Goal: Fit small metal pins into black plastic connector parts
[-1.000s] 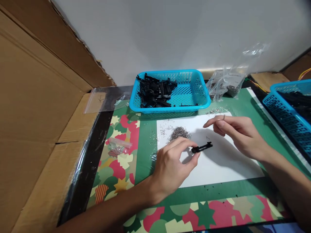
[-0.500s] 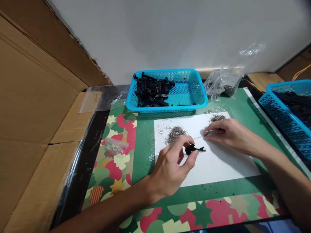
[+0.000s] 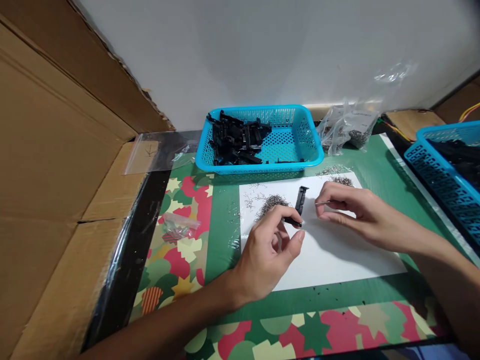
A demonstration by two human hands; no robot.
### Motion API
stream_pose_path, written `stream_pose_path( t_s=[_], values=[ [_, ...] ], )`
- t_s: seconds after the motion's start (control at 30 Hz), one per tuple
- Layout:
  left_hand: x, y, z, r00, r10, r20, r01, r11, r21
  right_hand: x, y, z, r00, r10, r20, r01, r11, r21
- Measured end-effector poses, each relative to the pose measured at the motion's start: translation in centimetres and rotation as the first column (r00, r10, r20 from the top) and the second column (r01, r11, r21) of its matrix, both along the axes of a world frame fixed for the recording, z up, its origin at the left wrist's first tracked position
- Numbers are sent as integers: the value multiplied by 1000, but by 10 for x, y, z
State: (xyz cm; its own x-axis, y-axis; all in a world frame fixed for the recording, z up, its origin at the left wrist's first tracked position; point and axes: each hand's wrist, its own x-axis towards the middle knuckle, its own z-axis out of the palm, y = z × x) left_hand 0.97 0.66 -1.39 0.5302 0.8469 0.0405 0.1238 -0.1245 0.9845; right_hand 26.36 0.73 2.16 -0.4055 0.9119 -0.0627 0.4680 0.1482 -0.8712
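A black plastic part [image 3: 301, 200] is at the fingers of my left hand [image 3: 268, 255], its long arm now upright above the white paper [image 3: 330, 257]. The thumb stands a little apart from the index finger, and the other fingers partly hide the part. To the right, my right hand [image 3: 354, 215] pinches a thin metal piece [image 3: 323, 202]; its exact kind is too small to tell. Behind my left hand lies a pile of small bent metal pins [image 3: 273, 202]. Another metal heap [image 3: 342, 181] sits behind my right hand.
A blue basket [image 3: 258, 169] with black plastic parts stands at the back. A second blue basket [image 3: 444, 175] is at the right. Clear bags [image 3: 347, 125] of metal pieces lean by the wall. A small plastic bag [image 3: 180, 226] lies left; cardboard [image 3: 48, 200] walls that side.
The black part has turned from lying sideways, pointing right, to standing upright in my left hand. My left thumb has parted from the index finger. My right hand has shifted slightly.
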Motion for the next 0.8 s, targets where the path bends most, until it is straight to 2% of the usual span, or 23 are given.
stream_pose_path(
  t_s=[0.1, 0.27, 0.43, 0.57, 0.8],
  values=[
    [1, 0, 0, 1000, 11, -5, -11, 1000, -5, -11, -6, 2, 994, 10, -112, -8, 1000, 23],
    [0, 2, 0, 999, -35, -21, 35, 999, 0, -25, -11, -2, 994, 16, -106, -11, 999, 49],
    [0, 3, 0, 998, -44, -53, 47, 998, 48, -29, -13, -7, 980, -61, -191, 75, 995, 69],
    [-1, 3, -1, 997, -46, -60, 51, 995, 86, -31, -15, -8, 973, -66, -220, 83, 994, 65],
    [1, 2, 0, 999, 51, -15, -50, 997, 66, -31, -17, -7, 979, -56, -197, 52, 998, -28]
  ],
)
